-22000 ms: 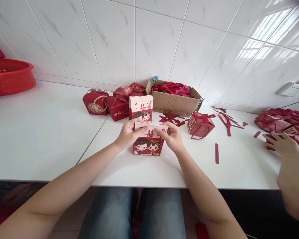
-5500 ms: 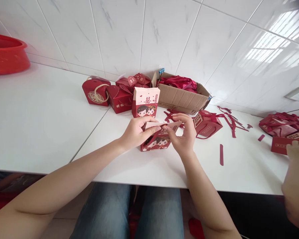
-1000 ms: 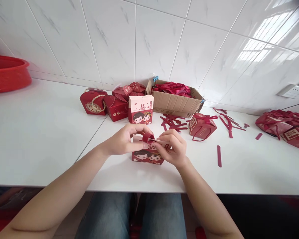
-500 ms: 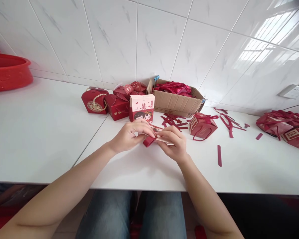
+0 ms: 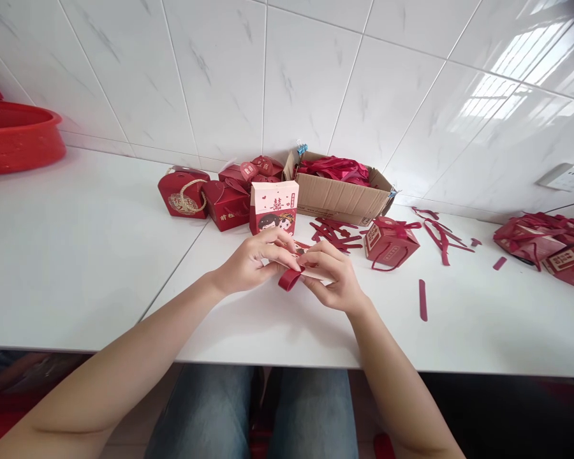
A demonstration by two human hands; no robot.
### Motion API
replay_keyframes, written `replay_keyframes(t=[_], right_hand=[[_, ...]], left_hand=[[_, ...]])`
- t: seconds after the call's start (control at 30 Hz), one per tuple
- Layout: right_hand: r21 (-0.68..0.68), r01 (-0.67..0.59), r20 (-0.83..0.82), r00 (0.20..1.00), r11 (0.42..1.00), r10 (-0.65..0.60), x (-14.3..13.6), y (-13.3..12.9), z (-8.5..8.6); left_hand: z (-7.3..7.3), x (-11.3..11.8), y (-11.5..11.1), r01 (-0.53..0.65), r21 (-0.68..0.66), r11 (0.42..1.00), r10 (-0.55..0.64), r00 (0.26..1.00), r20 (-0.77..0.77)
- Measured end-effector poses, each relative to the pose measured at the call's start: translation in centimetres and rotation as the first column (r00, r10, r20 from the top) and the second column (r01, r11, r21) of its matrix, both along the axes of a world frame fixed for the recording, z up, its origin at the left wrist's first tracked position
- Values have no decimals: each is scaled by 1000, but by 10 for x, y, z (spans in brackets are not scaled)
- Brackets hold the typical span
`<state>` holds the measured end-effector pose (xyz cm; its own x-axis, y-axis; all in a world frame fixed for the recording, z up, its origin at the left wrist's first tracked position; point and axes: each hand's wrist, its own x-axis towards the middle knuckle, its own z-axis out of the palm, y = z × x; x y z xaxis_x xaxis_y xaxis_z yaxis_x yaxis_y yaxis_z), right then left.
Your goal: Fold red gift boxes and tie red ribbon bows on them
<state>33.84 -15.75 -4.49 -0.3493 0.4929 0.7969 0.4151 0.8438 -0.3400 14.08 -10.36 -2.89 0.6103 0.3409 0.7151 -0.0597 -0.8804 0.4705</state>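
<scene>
My left hand (image 5: 258, 260) and my right hand (image 5: 332, 274) meet over the white table, both closed on a small pink and red printed carton (image 5: 316, 273) that they largely cover. A dark red looped strip (image 5: 288, 279) sticks out of it toward me, between my fingertips. How the strip is joined to the carton is hidden by the fingers. Just behind my hands stands an upright pink and red box (image 5: 273, 205) with two cartoon figures.
Red boxes (image 5: 227, 203) stand at the back left of centre. Behind is a cardboard box (image 5: 337, 196) of red ribbons. Red strips (image 5: 423, 299) and a ribboned box (image 5: 391, 243) lie to the right, more boxes (image 5: 567, 261) far right. A red basin (image 5: 22, 143) is far left.
The red loop has shifted slightly right and toward me, and now shows a rounder opening. Both hands have moved only a little and keep their hold.
</scene>
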Motion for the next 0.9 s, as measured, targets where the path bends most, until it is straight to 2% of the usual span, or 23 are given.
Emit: replay_keyframes(t=[0.17, 0.33, 0.43, 0.67, 0.9], right_hand=[[-68, -27, 13, 1000, 997, 28, 2, 0, 0], [-87, 5, 57, 998, 996, 0, 4, -1, -1], [-86, 24, 86, 996, 996, -17, 4, -1, -1], [-3, 95, -52, 994, 995, -95, 0, -2, -1], [114, 216, -142, 970, 970, -199, -1, 1, -5]], left_hand=[[0, 1, -2, 42, -4, 999, -41, 999, 23], [-4, 1, -1, 66, -63, 996, -65, 998, 5], [-6, 1, 0, 57, -48, 997, -57, 998, 2], [-2, 3, -3, -33, 58, 998, 26, 993, 116], [-3, 6, -9, -57, -55, 997, 64, 988, 139]])
